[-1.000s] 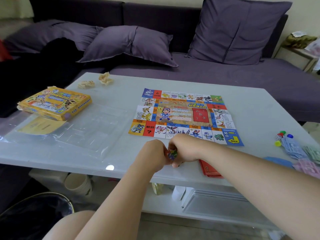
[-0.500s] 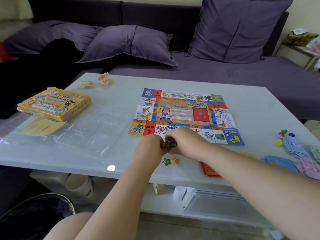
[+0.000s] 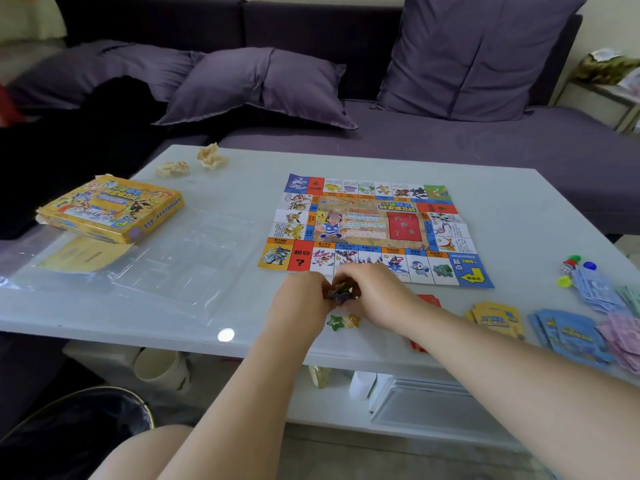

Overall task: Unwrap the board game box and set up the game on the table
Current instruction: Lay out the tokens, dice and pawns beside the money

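A: Where does the game stand?

B: The game board [image 3: 374, 230] lies open and flat in the middle of the worktop [image 3: 519, 209]; the box [image 3: 114, 213] sits well apart at the far left, touching a sheet of clear plastic wrap [image 3: 166, 268]; yellow cards [image 3: 495, 318], blue cards [image 3: 568, 336], paper money [image 3: 597, 289] and pawns [image 3: 571, 268] lie along the right side.

A: And the hands?

B: Both are curled, knuckles close together, just in front of the board's near edge; the left hand [image 3: 298, 299] and the right hand [image 3: 379, 292] each pinch a small bunch of star tokens [image 3: 343, 293] held between them; a green star [image 3: 335, 322] and a yellow star [image 3: 353, 320] lie loose on the worktop just below.

A: How would those tokens handle?

B: My guess is thin, almost weightless and stiff enough to keep their shape, yet easy to bend at the points; whether the bunch is joined or merely stacked I cannot tell, since the fingers hide most of it; a fingertip pinch on the flat centre of each star looks safer than tugging a point; the worktop is glossy, so a dropped star may skid, and lifting one would likely need a nail under its edge.

A: And the board?

B: It looks like thin creased paper, light and floppy; I would take it by two opposite edges, not one corner; a passing wrist could easily shift it.
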